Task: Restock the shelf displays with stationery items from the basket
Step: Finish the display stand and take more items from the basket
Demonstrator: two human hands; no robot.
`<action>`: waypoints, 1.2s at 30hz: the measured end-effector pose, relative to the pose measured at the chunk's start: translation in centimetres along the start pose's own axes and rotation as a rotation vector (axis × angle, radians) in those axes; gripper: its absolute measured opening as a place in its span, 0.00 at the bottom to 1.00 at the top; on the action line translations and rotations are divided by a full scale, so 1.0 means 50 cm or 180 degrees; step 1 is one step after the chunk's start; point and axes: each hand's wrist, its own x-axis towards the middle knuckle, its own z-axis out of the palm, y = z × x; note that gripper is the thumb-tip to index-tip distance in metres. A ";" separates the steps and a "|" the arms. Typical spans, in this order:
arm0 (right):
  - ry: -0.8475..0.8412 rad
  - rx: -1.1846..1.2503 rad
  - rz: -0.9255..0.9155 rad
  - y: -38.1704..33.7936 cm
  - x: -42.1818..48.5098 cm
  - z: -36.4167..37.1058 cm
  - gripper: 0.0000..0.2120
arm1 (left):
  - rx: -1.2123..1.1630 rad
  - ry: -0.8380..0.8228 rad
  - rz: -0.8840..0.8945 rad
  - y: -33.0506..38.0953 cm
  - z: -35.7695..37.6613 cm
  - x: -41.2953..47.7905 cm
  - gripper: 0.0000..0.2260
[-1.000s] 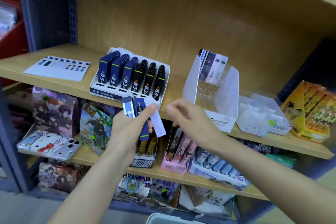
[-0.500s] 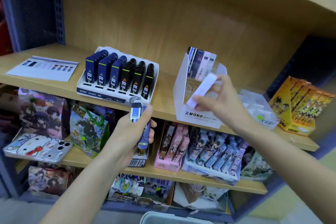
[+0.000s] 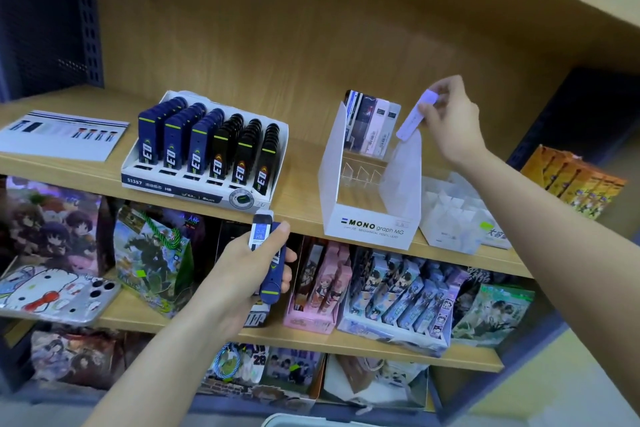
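The right hand [image 3: 450,121] is raised on an outstretched arm. Its thumb and fingertips pinch the upper end of a slim white plastic lead case [image 3: 411,118], which hangs tilted just above the right wall of the translucent white MONO display box [image 3: 367,227]. The left hand [image 3: 242,270] sits lower, in front of the shelf edge, with its fingers curled round a dark blue lead case [image 3: 273,276] and a white-and-blue labelled case [image 3: 259,234]. The box stands on a light wooden shelf [image 3: 304,191], near a white cardboard tray of dark blue and black cases [image 3: 204,156].
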 end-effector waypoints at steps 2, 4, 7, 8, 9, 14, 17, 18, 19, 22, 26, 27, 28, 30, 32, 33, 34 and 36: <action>-0.0134 -0.0216 -0.0077 0.008 0.011 0.004 0.09 | -0.0049 -0.0009 -0.0036 0.000 0.000 0.002 0.11; -0.0223 -0.0420 -0.0163 0.013 0.019 0.006 0.08 | -0.0051 -0.0021 -0.0128 -0.004 -0.001 0.007 0.11; -0.0362 -0.0643 -0.0167 0.019 0.028 0.010 0.08 | -0.0144 -0.0011 -0.0267 -0.012 -0.001 0.019 0.09; -0.0391 -0.0706 -0.0154 0.019 0.031 0.012 0.08 | -0.0236 -0.0021 -0.0330 -0.014 -0.002 0.024 0.08; -0.0397 -0.0767 -0.0148 0.020 0.035 0.013 0.08 | -0.0324 -0.0048 -0.0395 -0.015 -0.002 0.029 0.08; -0.0361 -0.0928 0.0015 0.018 0.053 0.023 0.11 | -0.0343 -0.0147 -0.0450 -0.019 0.003 0.041 0.10; -0.0395 -0.1038 0.0040 0.016 0.056 0.026 0.14 | -0.0274 -0.0127 -0.0239 -0.016 0.010 0.029 0.07; -0.0406 -0.1065 0.0036 0.015 0.054 0.026 0.16 | -0.0229 -0.0158 -0.0179 -0.015 0.011 0.023 0.07; -0.0403 -0.1086 0.0016 0.015 0.050 0.027 0.18 | -0.0197 -0.0190 -0.0129 -0.014 0.012 0.018 0.08; -0.0228 -0.1088 -0.0163 0.010 0.024 0.029 0.22 | -0.0094 -0.0202 -0.0022 -0.012 0.013 0.011 0.11; 0.0096 -0.0720 -0.0441 -0.032 -0.056 0.028 0.17 | -0.0089 -0.0111 0.0030 -0.011 0.014 0.006 0.12; 0.0081 -0.0559 -0.0524 -0.046 -0.082 0.028 0.15 | -0.0065 -0.0102 0.0042 -0.012 0.014 0.004 0.12; -0.0017 -0.0385 -0.0600 -0.061 -0.111 0.030 0.11 | -0.0043 -0.0092 0.0051 -0.011 0.015 0.002 0.12; -0.0489 -0.0060 -0.0620 -0.089 -0.173 0.036 0.06 | -0.0030 -0.0098 0.0074 -0.011 0.015 -0.002 0.13; -0.1104 0.0155 -0.0569 -0.113 -0.230 0.048 0.07 | 0.0033 -0.0128 0.0100 -0.010 0.015 -0.007 0.13; -0.1361 0.0169 -0.0569 -0.120 -0.251 0.056 0.10 | 0.0087 -0.0151 0.0116 -0.010 0.014 -0.009 0.14; -0.1592 0.0155 -0.0571 -0.127 -0.267 0.063 0.12 | 0.0131 -0.0176 0.0142 -0.010 0.013 -0.011 0.14; -0.2010 0.0191 -0.0450 -0.135 -0.282 0.074 0.14 | 0.0181 -0.0211 0.0211 -0.010 0.011 -0.014 0.13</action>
